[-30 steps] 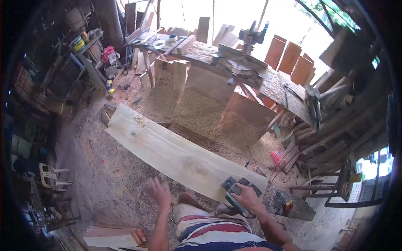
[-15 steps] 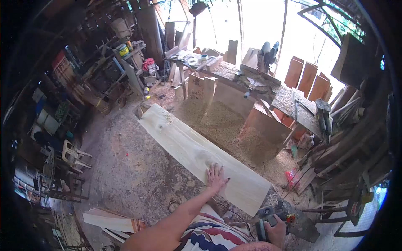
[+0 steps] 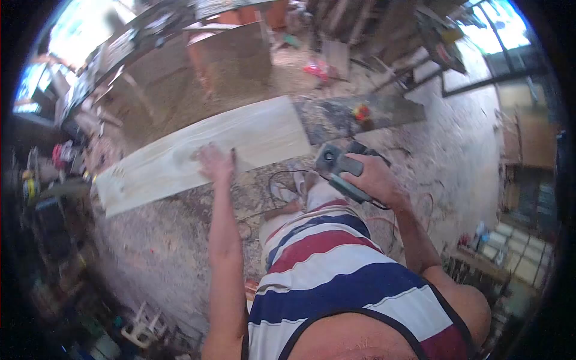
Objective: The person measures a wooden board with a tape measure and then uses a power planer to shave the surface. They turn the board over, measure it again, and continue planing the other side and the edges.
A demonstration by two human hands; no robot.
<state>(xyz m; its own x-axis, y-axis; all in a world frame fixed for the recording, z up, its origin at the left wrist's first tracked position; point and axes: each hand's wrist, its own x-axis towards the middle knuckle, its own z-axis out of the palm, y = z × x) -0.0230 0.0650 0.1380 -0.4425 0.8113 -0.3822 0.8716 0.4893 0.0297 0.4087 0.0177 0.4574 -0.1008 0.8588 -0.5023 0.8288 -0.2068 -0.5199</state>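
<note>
A long pale wooden board [image 3: 258, 138] lies slantwise in front of me, with darker knots in its grain. My left hand [image 3: 215, 163] rests flat on its face near the middle, fingers spread. To the right of the board's near end, my right hand [image 3: 373, 175] is wrapped round the handle of an electric planer [image 3: 330, 157]. The planer is dark grey and is held just off the board's corner; a dark cord trails from it. Motion blurs the view somewhat, and the planer's underside is hidden.
Beyond the board's right end, a dark plank [image 3: 396, 112] carries a small red and yellow object [image 3: 361, 112]. A wooden panel [image 3: 231, 57] stands behind, near heaped shavings. A pink plastic bag [image 3: 318, 71] lies farther back. A pale chair [image 3: 144, 327] is at lower left.
My view has swung right and down, so the board appears higher and turned. My left hand stays on the board; my right hand still grips the planer, now in fuller view.
</note>
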